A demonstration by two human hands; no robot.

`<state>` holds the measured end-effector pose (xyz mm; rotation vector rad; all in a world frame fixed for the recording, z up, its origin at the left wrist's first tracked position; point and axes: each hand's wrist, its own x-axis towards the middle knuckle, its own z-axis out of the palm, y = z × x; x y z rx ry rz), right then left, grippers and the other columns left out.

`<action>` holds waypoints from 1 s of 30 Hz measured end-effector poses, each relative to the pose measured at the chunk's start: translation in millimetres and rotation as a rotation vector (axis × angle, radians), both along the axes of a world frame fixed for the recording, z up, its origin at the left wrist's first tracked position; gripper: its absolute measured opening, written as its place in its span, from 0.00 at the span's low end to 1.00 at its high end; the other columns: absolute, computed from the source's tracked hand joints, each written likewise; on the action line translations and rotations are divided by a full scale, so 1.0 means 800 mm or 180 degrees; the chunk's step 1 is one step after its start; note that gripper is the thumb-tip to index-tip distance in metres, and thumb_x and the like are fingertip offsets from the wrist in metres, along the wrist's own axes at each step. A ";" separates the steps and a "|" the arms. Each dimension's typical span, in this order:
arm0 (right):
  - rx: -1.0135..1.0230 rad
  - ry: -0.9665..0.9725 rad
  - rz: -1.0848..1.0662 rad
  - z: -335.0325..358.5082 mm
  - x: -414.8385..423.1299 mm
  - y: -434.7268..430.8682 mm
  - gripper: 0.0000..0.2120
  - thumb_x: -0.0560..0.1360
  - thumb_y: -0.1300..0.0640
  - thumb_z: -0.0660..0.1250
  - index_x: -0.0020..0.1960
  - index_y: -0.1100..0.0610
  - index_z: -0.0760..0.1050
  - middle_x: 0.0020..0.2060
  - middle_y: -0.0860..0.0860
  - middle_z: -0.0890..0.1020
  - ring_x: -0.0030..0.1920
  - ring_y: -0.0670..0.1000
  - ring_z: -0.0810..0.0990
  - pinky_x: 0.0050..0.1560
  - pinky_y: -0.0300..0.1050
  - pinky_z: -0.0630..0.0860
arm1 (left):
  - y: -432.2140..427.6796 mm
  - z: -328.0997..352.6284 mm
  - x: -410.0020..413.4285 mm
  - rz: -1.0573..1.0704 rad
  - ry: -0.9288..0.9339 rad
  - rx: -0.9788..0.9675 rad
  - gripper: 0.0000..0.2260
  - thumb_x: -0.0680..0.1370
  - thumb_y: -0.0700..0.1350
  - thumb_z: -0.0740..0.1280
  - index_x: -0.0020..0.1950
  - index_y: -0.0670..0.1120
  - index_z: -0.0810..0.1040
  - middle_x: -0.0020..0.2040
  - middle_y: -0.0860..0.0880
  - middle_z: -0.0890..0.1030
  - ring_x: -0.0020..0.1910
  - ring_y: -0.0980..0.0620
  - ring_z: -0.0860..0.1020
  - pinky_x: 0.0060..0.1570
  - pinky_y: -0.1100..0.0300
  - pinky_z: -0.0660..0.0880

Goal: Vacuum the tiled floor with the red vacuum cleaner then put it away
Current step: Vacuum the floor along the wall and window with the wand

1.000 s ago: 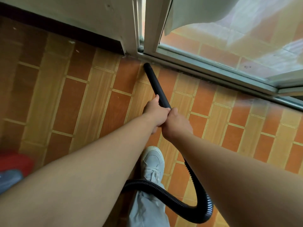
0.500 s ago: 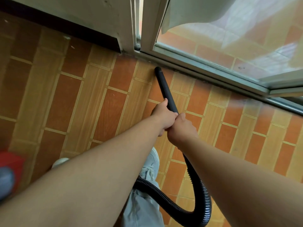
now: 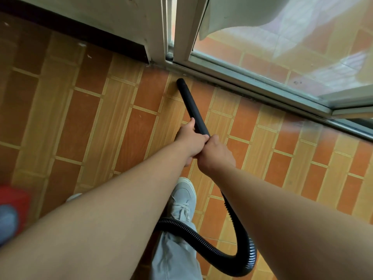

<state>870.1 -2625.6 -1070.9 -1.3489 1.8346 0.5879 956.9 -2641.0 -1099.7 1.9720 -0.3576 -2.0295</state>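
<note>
Tube (image 3: 191, 107) is being gripped by 2 hands, left hand (image 3: 190, 139) ahead of right hand (image 3: 215, 153), fingers wrapped round it. Tip is being held on the floor (image 3: 90, 128) near the track (image 3: 242, 85). Risk: hose (image 3: 201, 239) (looped beside the shoe (image 3: 182, 197)) being stepped on, jerking the vacuum (image 3: 14, 197).

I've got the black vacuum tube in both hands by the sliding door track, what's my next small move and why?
Probably sweep the tip of the black tube rightward along the door track. Your left hand and right hand both grip it, its tip is down by the tiled floor just short of the track, and a dark line runs along the track's foot to the right.
</note>
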 end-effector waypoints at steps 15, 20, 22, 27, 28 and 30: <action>-0.0086 -0.0027 0.0205 0.000 0.018 0.003 0.09 0.80 0.56 0.63 0.54 0.55 0.62 0.37 0.50 0.72 0.39 0.55 0.75 0.35 0.48 0.70 | 0.003 0.003 0.018 -0.0085 -0.0127 -0.0005 0.37 0.80 0.41 0.68 0.82 0.58 0.51 0.74 0.50 0.72 0.69 0.44 0.73 0.69 0.43 0.72; -0.0151 -0.0009 0.0509 -0.004 0.051 -0.007 0.09 0.80 0.57 0.61 0.53 0.55 0.60 0.36 0.51 0.72 0.35 0.54 0.73 0.28 0.45 0.63 | 0.004 -0.004 0.051 0.0163 -0.0169 -0.0029 0.38 0.79 0.44 0.69 0.82 0.60 0.51 0.73 0.50 0.74 0.69 0.43 0.74 0.67 0.40 0.73; -0.0165 0.0002 0.0646 -0.005 0.068 -0.012 0.09 0.80 0.58 0.61 0.53 0.55 0.60 0.36 0.51 0.72 0.36 0.55 0.74 0.28 0.45 0.63 | 0.003 -0.005 0.069 0.0248 -0.0204 -0.0054 0.37 0.80 0.44 0.69 0.82 0.60 0.52 0.73 0.50 0.73 0.69 0.43 0.74 0.67 0.40 0.73; -0.0169 0.0069 0.0841 -0.002 0.119 -0.032 0.08 0.80 0.60 0.61 0.53 0.55 0.61 0.36 0.50 0.71 0.38 0.56 0.75 0.32 0.47 0.68 | -0.004 -0.009 0.120 0.0362 -0.0260 -0.0107 0.36 0.80 0.46 0.69 0.82 0.61 0.52 0.74 0.50 0.72 0.70 0.43 0.73 0.65 0.41 0.75; -0.0162 0.0095 0.0889 -0.001 0.130 -0.035 0.09 0.79 0.60 0.61 0.53 0.55 0.61 0.36 0.51 0.71 0.38 0.55 0.74 0.31 0.46 0.68 | -0.007 -0.008 0.132 0.0404 -0.0278 -0.0106 0.36 0.80 0.46 0.69 0.82 0.61 0.52 0.74 0.50 0.72 0.69 0.43 0.74 0.65 0.42 0.76; -0.0166 0.0151 0.0987 0.000 0.153 -0.043 0.10 0.79 0.61 0.62 0.54 0.55 0.61 0.37 0.51 0.72 0.36 0.54 0.74 0.31 0.46 0.69 | -0.011 -0.008 0.153 0.0473 -0.0319 -0.0101 0.36 0.80 0.47 0.69 0.81 0.61 0.53 0.74 0.51 0.72 0.69 0.42 0.74 0.64 0.42 0.77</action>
